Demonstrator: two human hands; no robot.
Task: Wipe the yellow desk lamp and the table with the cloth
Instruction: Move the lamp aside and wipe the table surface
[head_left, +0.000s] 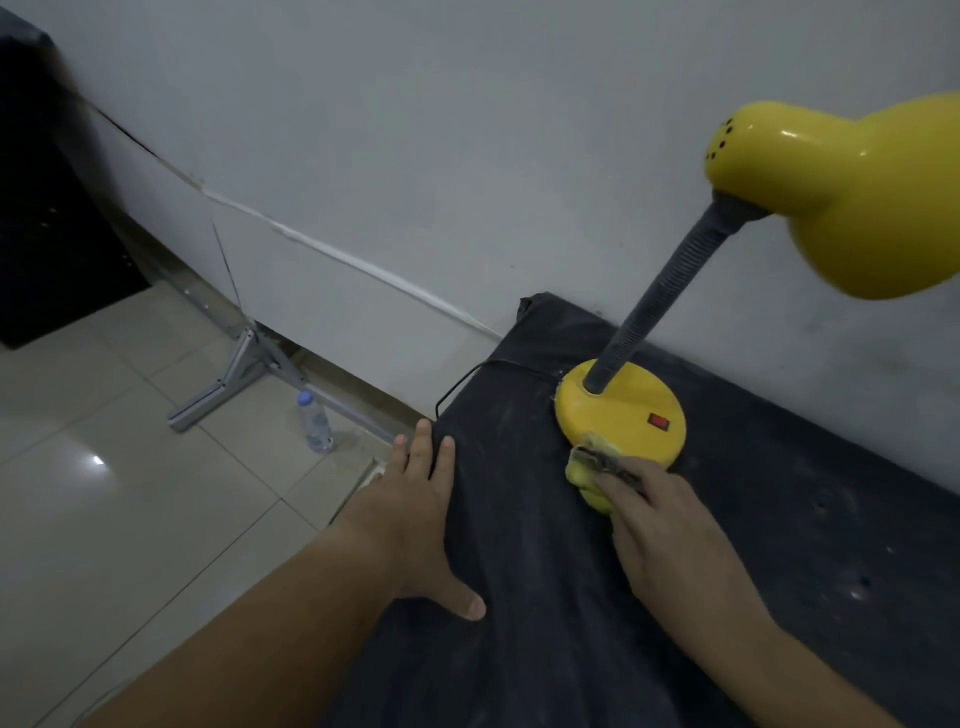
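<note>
Right hand (670, 525) presses cloth (589, 470) against lamp base (621, 410) — left hand (421, 514) flat, spread.

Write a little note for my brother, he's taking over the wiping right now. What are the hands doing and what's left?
Left hand: open, flat on the table's left edge, holding nothing.
Right hand: pressing the yellow cloth against the near rim of the lamp base.
The yellow desk lamp stands by the wall, its shade up high, to the right.
Done: can't tell how much is wiped already.
Left: the table looks dusty, so it likely needs wiping.
</note>
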